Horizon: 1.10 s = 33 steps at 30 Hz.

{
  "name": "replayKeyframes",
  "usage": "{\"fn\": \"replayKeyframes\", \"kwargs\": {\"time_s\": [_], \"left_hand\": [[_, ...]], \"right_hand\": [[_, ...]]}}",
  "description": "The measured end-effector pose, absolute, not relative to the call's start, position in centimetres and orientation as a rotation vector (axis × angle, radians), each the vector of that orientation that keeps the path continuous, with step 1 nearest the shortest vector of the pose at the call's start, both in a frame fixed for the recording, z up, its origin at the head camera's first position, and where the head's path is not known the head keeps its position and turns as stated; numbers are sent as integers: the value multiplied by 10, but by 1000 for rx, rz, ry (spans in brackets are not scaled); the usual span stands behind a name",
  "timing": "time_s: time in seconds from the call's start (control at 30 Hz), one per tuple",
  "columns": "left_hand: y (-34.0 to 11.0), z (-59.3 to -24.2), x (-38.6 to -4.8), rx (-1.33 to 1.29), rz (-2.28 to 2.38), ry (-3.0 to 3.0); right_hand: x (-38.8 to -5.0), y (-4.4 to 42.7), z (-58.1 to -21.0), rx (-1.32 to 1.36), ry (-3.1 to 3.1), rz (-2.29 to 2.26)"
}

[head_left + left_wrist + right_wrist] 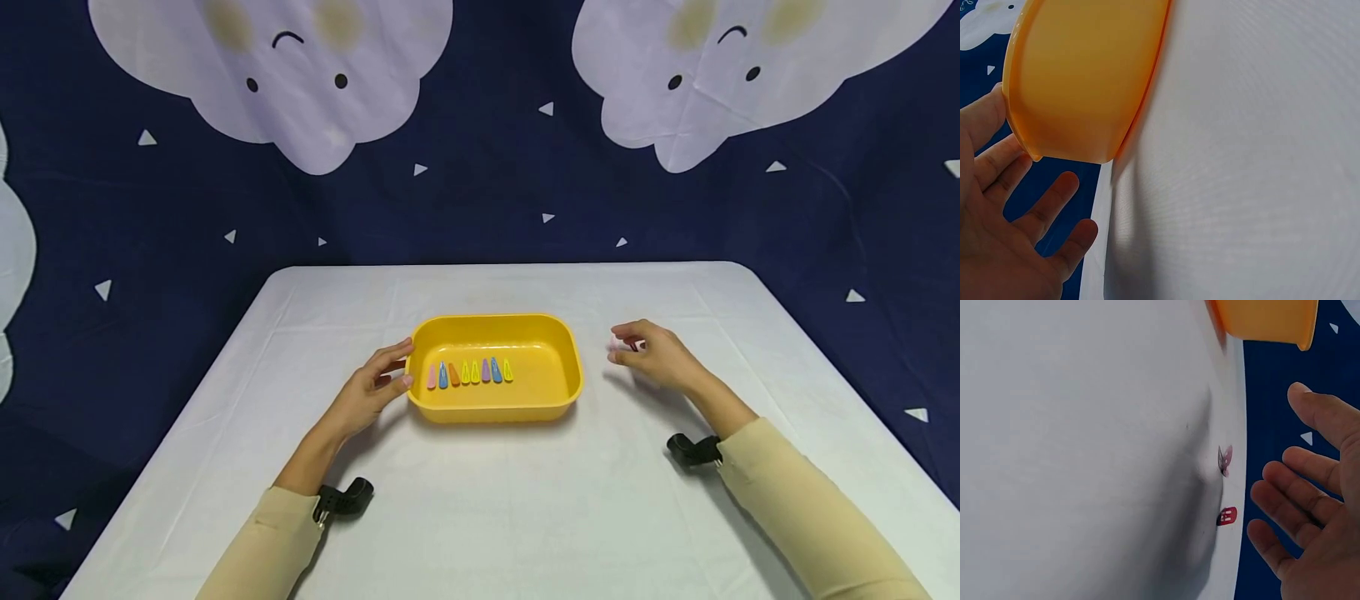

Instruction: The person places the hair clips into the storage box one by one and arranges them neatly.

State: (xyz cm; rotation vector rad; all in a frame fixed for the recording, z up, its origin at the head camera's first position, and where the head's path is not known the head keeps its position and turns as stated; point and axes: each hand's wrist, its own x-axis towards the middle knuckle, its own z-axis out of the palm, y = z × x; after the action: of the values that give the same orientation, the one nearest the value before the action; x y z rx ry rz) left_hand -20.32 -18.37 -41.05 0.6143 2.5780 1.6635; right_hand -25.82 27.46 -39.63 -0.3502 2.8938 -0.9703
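A yellow tray (487, 412) stands on the white-covered table. Along its floor lies a row of several small snap hair clips (475, 372) in pink, blue, orange, yellow and purple. My left hand (369, 392) touches the tray's left end with thumb and index finger, the other fingers spread. To the right of the tray, my right hand (660, 357) hovers over the table, fingers loosely bent and holding nothing. Below its fingers, the right wrist view shows a pink butterfly-shaped piece (1225, 461) and a small red piece (1227, 516) on the cloth.
White cloth (480, 517) covers the table around the tray. Behind the table hangs a dark blue curtain (480, 217) with clouds and small white triangles. Each wrist wears a black band with a camera (348, 497).
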Motion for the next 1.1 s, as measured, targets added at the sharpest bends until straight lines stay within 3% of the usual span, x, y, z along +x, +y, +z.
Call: {"fn": "replayKeyframes", "kwargs": {"time_s": [1.1], "left_hand": [[-183, -411, -203, 609, 1655, 2583]], "right_hand": [[-292, 294, -417, -519, 2907, -743]]}}
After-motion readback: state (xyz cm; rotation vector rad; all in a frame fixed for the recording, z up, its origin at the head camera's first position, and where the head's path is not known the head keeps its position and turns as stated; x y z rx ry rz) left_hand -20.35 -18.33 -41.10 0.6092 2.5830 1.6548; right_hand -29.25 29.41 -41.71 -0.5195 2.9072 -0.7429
